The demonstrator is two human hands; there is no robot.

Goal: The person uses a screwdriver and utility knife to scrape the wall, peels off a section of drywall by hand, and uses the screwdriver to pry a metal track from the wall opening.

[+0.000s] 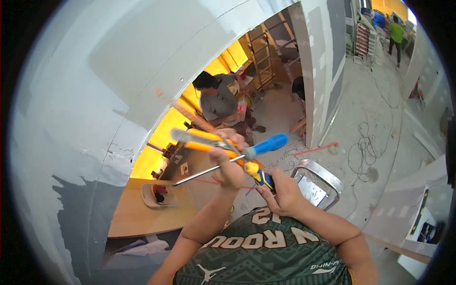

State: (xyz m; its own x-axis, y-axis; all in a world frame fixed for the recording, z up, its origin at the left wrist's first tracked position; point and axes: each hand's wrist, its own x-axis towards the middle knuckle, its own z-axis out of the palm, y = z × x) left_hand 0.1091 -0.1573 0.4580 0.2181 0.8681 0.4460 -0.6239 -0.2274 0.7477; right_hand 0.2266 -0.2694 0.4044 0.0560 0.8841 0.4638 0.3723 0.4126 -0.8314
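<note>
My left hand (pixel 230 166) is closed around a bundle of hand tools. In it is a screwdriver with a blue handle (pixel 271 144), its long steel shaft slanting down to the left. A tool with orange-yellow handles (pixel 202 139) also sticks out of this grip, alongside a blurred grey metal piece (pixel 192 137). Closed too, my right hand (pixel 283 192) grips a yellow-and-dark-blue tool handle (pixel 259 175) just below the bundle. The far end of that tool is hidden among the others, so its kind cannot be told. A blurred orange-brown strip (pixel 194 118) extends up-left behind the left fingers.
A large plastered wall (pixel 95 118) curves along my left. Below lies a wooden board (pixel 135 213) bearing a white tray (pixel 148 195). A metal stool-like frame (pixel 327 175) stands at my right. Cables (pixel 363 152) cross the floor. One person (pixel 218 99) works beyond the opening; another (pixel 395 35) stands far off.
</note>
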